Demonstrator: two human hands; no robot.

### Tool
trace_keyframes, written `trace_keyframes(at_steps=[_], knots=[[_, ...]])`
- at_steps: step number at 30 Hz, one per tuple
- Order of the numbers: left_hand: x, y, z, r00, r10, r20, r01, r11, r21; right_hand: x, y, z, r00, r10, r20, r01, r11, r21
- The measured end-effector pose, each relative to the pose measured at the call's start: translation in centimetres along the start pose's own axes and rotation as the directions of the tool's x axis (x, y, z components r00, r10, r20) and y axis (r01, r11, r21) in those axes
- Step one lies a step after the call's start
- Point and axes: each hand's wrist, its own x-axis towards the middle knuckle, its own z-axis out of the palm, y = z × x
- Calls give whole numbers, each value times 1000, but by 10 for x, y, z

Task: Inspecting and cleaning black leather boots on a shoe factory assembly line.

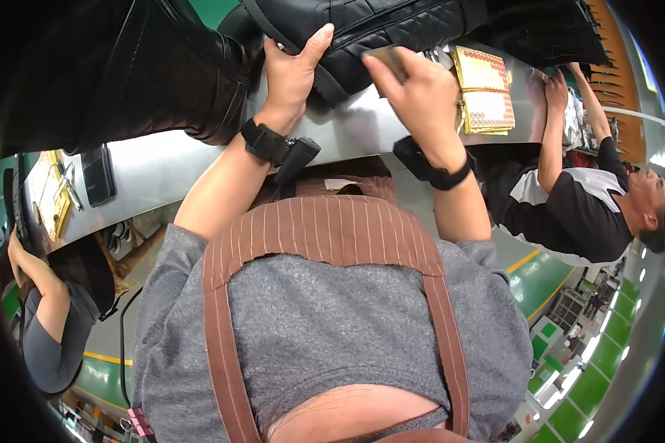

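A black boot (391, 35) with a quilted shaft and a thick ridged sole lies on its side at the top of the head view. My left hand (292, 77) grips it around the sole and heel area, thumb pointing up. Between the fingers and thumb of my right hand (427, 92) is a small flat olive-brown piece (389, 63), held close to the boot's heel; its exact kind is unclear. Part of that piece is covered by my fingers. Another tall black boot (148, 74) lies to the left of my left hand.
A metal workbench (148, 166) runs beneath everything. Right of my right hand lies a banded bundle of yellow printed cards (488, 92). At the left are a dark phone (97, 176), pens (71, 188) and yellow sheets (48, 199). One co-worker (569, 199) stands right, another (52, 317) left.
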Motion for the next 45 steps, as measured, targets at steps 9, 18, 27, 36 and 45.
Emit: trace_keyframes(at_steps=[9,18,27,36,45], knots=[[6,-6,-3,998,24,-63,-27,999,-38,-33,25,-13,994,30,101,-13,987,-158],[0,0,-2,995,5,-95,-10,999,-50,-31,26,5,1000,-24,4,24,999,-37],[1,-1,-2,999,-6,-41,5,999,-36,-10,12,9,997,-60,-52,61,998,31],[3,1,0,997,-10,-72,7,999,-49,-31,27,-16,997,60,50,-55,994,-98],[-1,3,2,994,-50,-101,39,994,-102,-46,52,-2,987,34,155,4,971,-239]])
